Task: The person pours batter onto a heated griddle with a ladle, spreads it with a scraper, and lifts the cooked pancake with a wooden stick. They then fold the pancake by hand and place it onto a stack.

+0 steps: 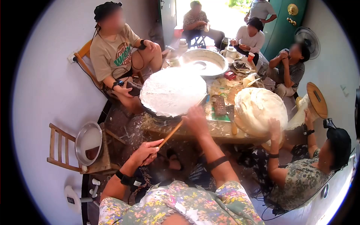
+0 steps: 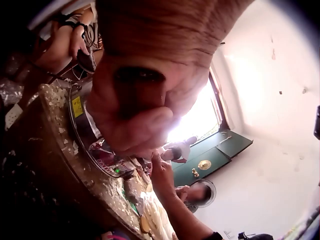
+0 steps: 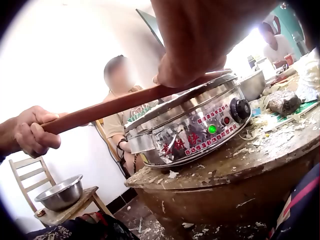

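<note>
A long flat wooden stick (image 3: 102, 110) slants up to the near rim of a round electric griddle (image 3: 200, 120), whose green light is lit. My left hand (image 1: 146, 153) grips the stick's lower end, fingers curled round it. Farther up, my right hand (image 1: 195, 120) holds the stick close to the griddle's front edge; its fingertips are partly hidden in the right wrist view. A thin white sheet of batter or flatbread (image 1: 172, 92) covers the griddle top. Right of the griddle lies a dark block (image 1: 219, 105), beside a scraper with a wooden handle (image 1: 234, 128).
A thick stack of pale flatbreads (image 1: 260, 108) stands at the table's right, another person's hand on it. Behind the griddle is a wide metal basin (image 1: 221, 70). Scraps litter the wooden table (image 3: 170, 182). A person sits left; a metal bowl (image 1: 85, 137) is on a chair.
</note>
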Motion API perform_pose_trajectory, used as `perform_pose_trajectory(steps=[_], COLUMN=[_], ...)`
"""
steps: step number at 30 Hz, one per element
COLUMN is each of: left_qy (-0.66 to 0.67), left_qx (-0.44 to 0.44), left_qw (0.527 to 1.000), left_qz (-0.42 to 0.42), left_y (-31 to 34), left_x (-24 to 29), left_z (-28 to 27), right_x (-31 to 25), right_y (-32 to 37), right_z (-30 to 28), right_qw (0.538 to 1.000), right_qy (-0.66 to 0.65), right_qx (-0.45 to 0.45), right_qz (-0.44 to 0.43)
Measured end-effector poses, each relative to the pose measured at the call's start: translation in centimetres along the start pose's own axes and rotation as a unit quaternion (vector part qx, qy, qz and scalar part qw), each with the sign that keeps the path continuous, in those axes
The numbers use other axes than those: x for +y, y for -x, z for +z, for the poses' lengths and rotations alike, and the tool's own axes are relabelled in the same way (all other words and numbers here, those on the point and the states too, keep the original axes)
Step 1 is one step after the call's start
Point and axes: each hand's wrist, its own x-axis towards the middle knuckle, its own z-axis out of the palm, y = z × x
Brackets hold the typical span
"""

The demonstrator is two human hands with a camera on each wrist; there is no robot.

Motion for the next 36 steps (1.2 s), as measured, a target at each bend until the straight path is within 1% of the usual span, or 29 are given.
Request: perform_pose_trajectory(steps=[3, 5, 6, 8, 10, 12, 15, 17, 18, 21, 25, 30, 33, 36], left_qy=[0.041, 0.075, 0.08, 0.087, 0.089, 0.077, 0.104, 0.1, 0.099, 0.095, 0.114, 0.106, 0.118, 0.142], left_qx=[-0.015, -0.028, -0.02, -0.002, 0.007, 0.016, 0.006, 0.003, 0.005, 0.001, -0.036, -0.05, -0.061, -0.064], left_qw=[0.999, 0.997, 0.997, 0.996, 0.996, 0.997, 0.994, 0.994, 0.994, 0.993, 0.989, 0.99, 0.989, 0.985], left_qz=[-0.002, -0.007, -0.009, -0.016, -0.015, -0.01, -0.024, -0.036, -0.044, -0.064, -0.083, -0.077, -0.069, -0.074], left_y=[0.9, 1.1, 0.8, -0.5, -2.3, -4.1, -6.1, -7.2, -7.4, -7.7, -7.3, -7.3, -7.1, -6.8], left_x=[-0.8, -0.5, 0.0, 1.9, 3.5, 4.7, 6.2, 6.8, 7.1, 7.1, 7.6, 5.9, 4.6, 4.0], left_z=[-0.8, -1.0, -0.9, -0.8, -0.9, -1.4, -2.0, -2.4, -2.4, -3.0, -2.5, -2.4, -2.4, -1.9], right_x=[-1.2, -1.2, -1.3, -0.4, 0.8, 1.7, 2.9, 4.0, 4.0, 4.4, 4.7, 4.7, 4.5, 4.3], right_y=[0.5, -0.5, -0.8, -2.7, -4.7, -6.6, -8.6, -9.2, -9.4, -9.1, -7.9, -6.2, -5.6, -5.0], right_z=[-1.9, -2.2, -2.0, -0.9, 0.4, 1.4, 2.5, 4.2, 4.1, 3.4, 3.3, 2.2, 1.0, 1.1], right_qw=[0.998, 0.999, 0.999, 0.998, 0.999, 1.0, 0.998, 0.999, 0.999, 0.998, 0.998, 0.999, 0.998, 0.999], right_qy=[0.023, 0.028, 0.029, 0.053, 0.051, 0.021, -0.001, 0.0, -0.001, -0.02, -0.026, -0.025, -0.012, -0.021], right_qx=[-0.06, -0.019, 0.0, -0.001, -0.005, -0.011, -0.043, -0.03, -0.025, -0.043, -0.014, 0.011, -0.055, -0.019], right_qz=[-0.004, -0.013, -0.016, -0.025, -0.014, 0.019, 0.042, 0.044, 0.045, 0.046, 0.048, 0.043, 0.036, 0.042])
